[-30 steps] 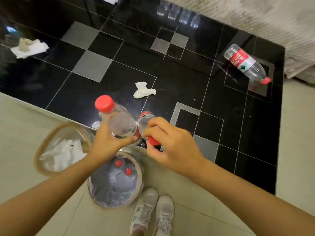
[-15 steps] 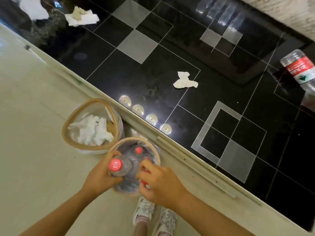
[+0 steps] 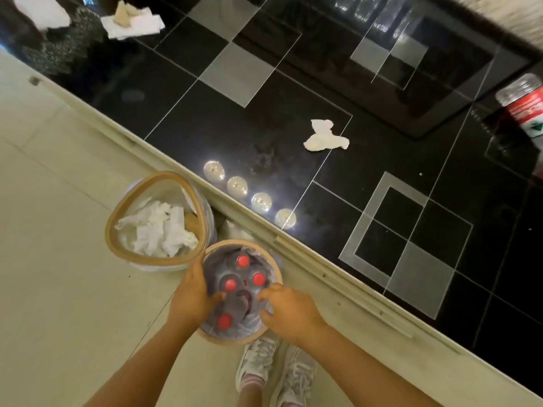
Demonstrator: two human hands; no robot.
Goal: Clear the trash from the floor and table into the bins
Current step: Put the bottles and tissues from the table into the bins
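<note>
On the floor by the table edge stands a round wood-rimmed bin with several red-capped clear bottles upright inside it. My left hand rests on the bin's left rim with its thumb reaching inward and holds nothing. My right hand hovers over the right rim, fingers loosely curled and empty. A second bin, next to the first on its left, holds crumpled white tissues. On the black table lie a crumpled tissue and, at the right edge, a red-labelled bottle.
The glossy black table runs diagonally across the view. At its far left corner lie a tissue pile with a beige scrap and another white tissue. My shoes stand just behind the bottle bin on the beige floor.
Both hands came down from the table to the round bin and let go of their two bottles, which now stand inside it. My view has tilted down and leftward.
</note>
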